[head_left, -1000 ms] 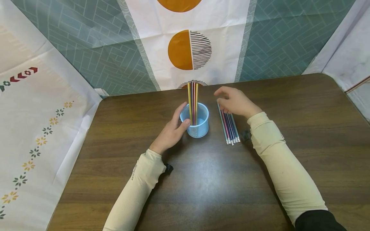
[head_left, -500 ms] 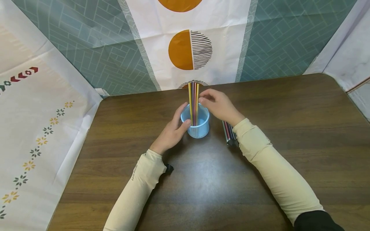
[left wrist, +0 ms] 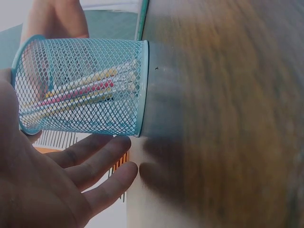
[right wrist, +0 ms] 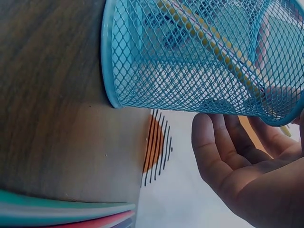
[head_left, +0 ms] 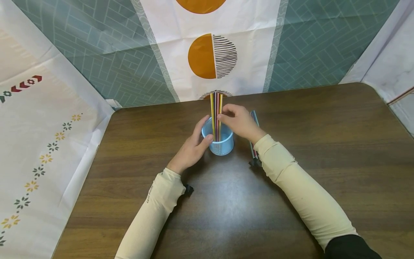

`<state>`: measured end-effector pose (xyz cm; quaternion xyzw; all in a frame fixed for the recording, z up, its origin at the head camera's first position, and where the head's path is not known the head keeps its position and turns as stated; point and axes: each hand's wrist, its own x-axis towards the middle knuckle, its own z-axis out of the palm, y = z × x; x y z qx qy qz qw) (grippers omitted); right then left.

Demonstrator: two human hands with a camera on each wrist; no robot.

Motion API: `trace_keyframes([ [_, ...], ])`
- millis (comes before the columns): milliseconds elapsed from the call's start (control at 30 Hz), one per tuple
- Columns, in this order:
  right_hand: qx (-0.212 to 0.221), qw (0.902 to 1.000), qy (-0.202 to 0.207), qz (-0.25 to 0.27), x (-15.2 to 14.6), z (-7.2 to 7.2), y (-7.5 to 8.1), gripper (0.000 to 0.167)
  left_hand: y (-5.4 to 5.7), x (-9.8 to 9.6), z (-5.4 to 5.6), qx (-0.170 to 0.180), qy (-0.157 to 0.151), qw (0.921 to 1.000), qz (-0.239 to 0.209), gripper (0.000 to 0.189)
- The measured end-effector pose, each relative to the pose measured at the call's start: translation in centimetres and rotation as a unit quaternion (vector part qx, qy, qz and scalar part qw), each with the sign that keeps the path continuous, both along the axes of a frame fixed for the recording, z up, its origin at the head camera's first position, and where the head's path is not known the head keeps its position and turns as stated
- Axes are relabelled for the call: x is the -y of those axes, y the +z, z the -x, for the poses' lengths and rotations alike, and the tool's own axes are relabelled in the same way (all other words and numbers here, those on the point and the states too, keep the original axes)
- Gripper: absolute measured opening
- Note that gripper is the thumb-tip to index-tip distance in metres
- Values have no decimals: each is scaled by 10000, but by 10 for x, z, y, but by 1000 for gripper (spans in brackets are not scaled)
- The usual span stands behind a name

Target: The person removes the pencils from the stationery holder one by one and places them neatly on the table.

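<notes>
Nearest, wide tabletop (head_left: 226, 205) stretches before the pale-blue mesh cup (head_left: 223, 148), its rim held by the left hand (head_left: 191, 146), thumb and fingers parted. Yellow and dark-red pencils (head_left: 215, 115) lean inside the cup, the half-bent right hand (head_left: 240, 121) at them, whether pinching one I cannot tell. Right of the cup lie other pencils (head_left: 254, 116); beyond it, the back edge (head_left: 297, 90).

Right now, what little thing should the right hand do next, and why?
Maybe the right hand could pinch one of the pencils in the blue cup and lift it gently. Its thumb is right by them, and the left hand holds the cup, which should keep it steady. More pencils lie beside it on the table.
</notes>
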<state>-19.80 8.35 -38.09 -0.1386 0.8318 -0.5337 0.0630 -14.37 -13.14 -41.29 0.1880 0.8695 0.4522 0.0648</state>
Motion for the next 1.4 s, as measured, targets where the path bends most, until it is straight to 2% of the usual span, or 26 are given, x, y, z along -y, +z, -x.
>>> trace_keyframes([
  [567, -277, 9994, -184, 100, -6, -2, 6, 14, -1, 1, 0, -33, -39, 10000, -21, 66],
  [1100, -755, 9955, -553, 154, -19, -1, 22, 13, -1, 1, 1, -84, 8, 10000, 25, 69],
  [1400, -1124, 9908, -740, 154, -20, -10, 36, 12, 0, 1, 2, -36, -8, 10000, 74, 69],
])
